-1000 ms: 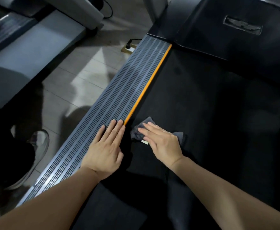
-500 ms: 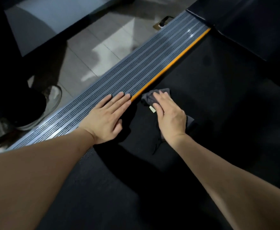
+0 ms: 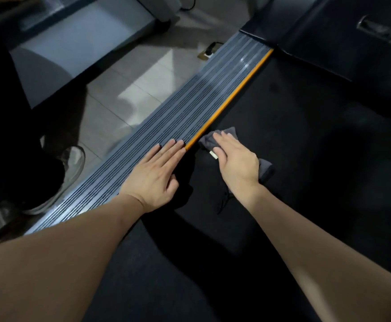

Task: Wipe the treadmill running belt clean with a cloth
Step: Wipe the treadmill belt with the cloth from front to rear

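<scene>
The black running belt (image 3: 294, 140) fills the right and lower part of the view. A dark grey cloth (image 3: 209, 140) with a small white tag lies on the belt close to its left edge. My right hand (image 3: 237, 161) presses flat on top of the cloth, covering its middle, so only its two ends show. My left hand (image 3: 156, 176) lies flat, fingers together, on the ribbed grey side rail (image 3: 190, 110), fingertips at the orange strip (image 3: 231, 99) between rail and belt. It holds nothing.
The black motor cover (image 3: 343, 36) closes the belt's far end. Left of the rail is a pale tiled floor (image 3: 129, 89) with a floor socket and plug (image 3: 209, 51). A shoe (image 3: 70, 169) stands beside the rail. Another grey machine (image 3: 73, 43) sits at top left.
The view has swung around over the last second. My right hand has slid the cloth a little forward along the belt's left edge. My left hand stays flat on the rail.
</scene>
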`<state>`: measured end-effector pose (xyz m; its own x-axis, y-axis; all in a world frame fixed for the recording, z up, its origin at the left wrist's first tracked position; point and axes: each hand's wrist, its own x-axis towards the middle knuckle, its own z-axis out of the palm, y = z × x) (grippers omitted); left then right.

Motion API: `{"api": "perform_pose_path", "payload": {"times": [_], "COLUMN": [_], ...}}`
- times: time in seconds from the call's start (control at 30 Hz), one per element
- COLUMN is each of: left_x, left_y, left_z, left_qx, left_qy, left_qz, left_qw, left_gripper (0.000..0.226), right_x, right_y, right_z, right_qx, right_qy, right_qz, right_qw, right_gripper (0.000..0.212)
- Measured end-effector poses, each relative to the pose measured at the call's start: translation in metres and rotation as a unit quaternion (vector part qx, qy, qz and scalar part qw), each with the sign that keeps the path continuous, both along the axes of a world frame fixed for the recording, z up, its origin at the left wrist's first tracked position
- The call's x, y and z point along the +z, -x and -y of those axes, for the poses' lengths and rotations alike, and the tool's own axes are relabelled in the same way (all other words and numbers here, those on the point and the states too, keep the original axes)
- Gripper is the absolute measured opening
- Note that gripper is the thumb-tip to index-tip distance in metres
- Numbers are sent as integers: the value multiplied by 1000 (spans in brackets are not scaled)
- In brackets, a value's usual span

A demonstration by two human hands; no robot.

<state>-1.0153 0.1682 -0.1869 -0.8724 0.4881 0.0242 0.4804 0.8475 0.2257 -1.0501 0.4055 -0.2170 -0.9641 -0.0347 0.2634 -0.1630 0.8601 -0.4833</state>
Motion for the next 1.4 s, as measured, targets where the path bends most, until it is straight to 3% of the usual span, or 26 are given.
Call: {"api": "perform_pose_path", "payload": {"times": [0.13,0.23,0.37,0.43,0.57,0.67,0.83,0.9,0.97,1.03,1.1,1.2,1.3,1.4], "left_x": [-3,-5,-4,-3,-2,-3,-5,-5,-3,-2,-3,-3,-1,-1], "left_y": [3,4,4,3,4,4,4,4,3,3,3,4,4,4], "left_z": [1,2,2,1,1,2,2,2,2,2,3,2,1,1], "left_qx": [-7,-7,-12,-14,-19,-18,-22,-23,-23,-26,-29,-32,-31,-32], "left_qy": [-10,0,4,8,9,4,-6,1,1,4,6,0,3,12], "left_qz": [13,15,5,8,12,9,1,0,-4,-2,4,9,4,3], "left_qw": [1000,1000,1000,1000,1000,1000,1000,1000,1000,1000,1000,999,1000,999], "left_gripper": [75,74,74,75,74,73,71,70,71,72,73,75,77,79], "right_x": [-7,-13,-14,-5,15,14,-9,-9,-9,-8,4,13,6,-7], "right_y": [-54,-89,-56,-17,40,9,-108,-114,-87,-39,2,8,-53,-139], "right_z": [25,40,16,-8,-32,-12,38,34,8,-33,-71,-78,-49,-12], "right_qx": [53,118,142,90,-34,-35,89,151,189,126,-13,-53,16,134], "right_qy": [-37,-13,-58,-94,-77,-37,2,6,-53,-91,-71,-20,-8,-12], "right_qz": [-72,-74,-106,-83,11,-32,-71,-67,-66,-92,-54,-17,-59,-42], "right_qw": [995,990,982,988,996,998,994,986,978,984,996,998,998,990], "right_gripper": [37,34,37,39,40,31,32,32,35,36,36,34,33,37]}}
